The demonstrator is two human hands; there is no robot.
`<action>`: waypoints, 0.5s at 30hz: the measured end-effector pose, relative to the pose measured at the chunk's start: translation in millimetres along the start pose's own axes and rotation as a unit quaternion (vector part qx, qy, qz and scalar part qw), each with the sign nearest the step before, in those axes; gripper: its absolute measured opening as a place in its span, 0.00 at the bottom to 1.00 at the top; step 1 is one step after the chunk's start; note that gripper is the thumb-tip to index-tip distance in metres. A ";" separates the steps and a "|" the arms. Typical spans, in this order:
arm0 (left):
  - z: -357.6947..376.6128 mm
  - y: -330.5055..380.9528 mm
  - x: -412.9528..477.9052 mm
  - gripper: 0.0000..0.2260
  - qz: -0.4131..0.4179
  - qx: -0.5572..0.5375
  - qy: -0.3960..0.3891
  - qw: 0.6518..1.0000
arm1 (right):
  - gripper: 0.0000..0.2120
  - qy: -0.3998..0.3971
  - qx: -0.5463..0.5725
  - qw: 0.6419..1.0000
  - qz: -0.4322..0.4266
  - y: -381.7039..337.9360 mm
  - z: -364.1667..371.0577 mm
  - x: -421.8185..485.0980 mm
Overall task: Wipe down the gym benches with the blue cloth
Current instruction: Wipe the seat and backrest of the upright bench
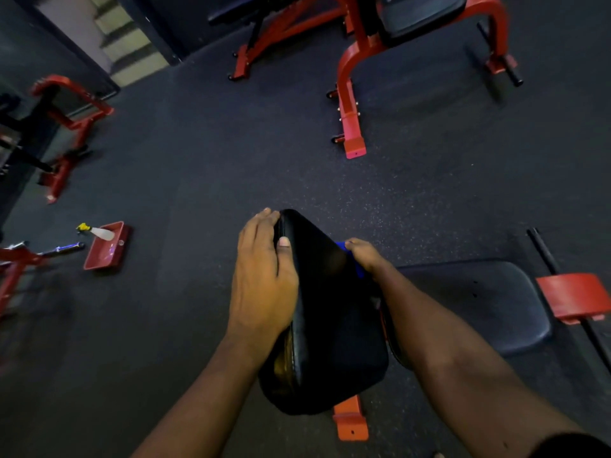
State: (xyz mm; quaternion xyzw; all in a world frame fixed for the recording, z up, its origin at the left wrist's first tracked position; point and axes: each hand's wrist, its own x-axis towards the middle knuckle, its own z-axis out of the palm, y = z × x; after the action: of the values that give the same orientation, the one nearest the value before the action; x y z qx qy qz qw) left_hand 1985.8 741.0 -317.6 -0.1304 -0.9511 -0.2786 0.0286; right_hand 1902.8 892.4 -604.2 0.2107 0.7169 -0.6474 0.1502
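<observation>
Head view, ctr: left hand [264, 276] grips bench pad [330, 312] edge, right hand [363, 256] clamped on blue cloth [342, 246] at pad's frame-right side. Risk: cloth slips off edge if stroke runs wide.

On your left you see a red tray [105, 247] on the dark speckled floor [231, 143], a spray bottle [99, 232] lying across its far edge; pale stairs [129, 44] show at top left.
</observation>
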 end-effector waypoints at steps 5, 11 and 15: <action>-1.5 2.1 -1.0 0.18 0.009 0.000 0.012 1.000 | 0.15 -0.007 -0.077 0.997 -0.014 -34.7 -1.7 -8.5; -5.1 4.2 -4.4 0.07 0.021 0.040 0.111 0.993 | 0.14 -0.001 -0.152 0.983 -0.100 -124.6 -6.8 -53.5; -6.9 4.2 -8.9 0.06 -0.019 0.034 0.152 0.988 | 0.13 0.011 -0.148 0.980 -0.129 -159.2 -7.2 -77.8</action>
State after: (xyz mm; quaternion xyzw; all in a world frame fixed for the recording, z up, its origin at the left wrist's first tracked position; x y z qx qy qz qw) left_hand 1995.4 738.6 -310.6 -0.0672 -0.9469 -0.2629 0.1725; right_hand 1891.5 879.5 -427.7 0.0989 0.8278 -0.5454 0.0867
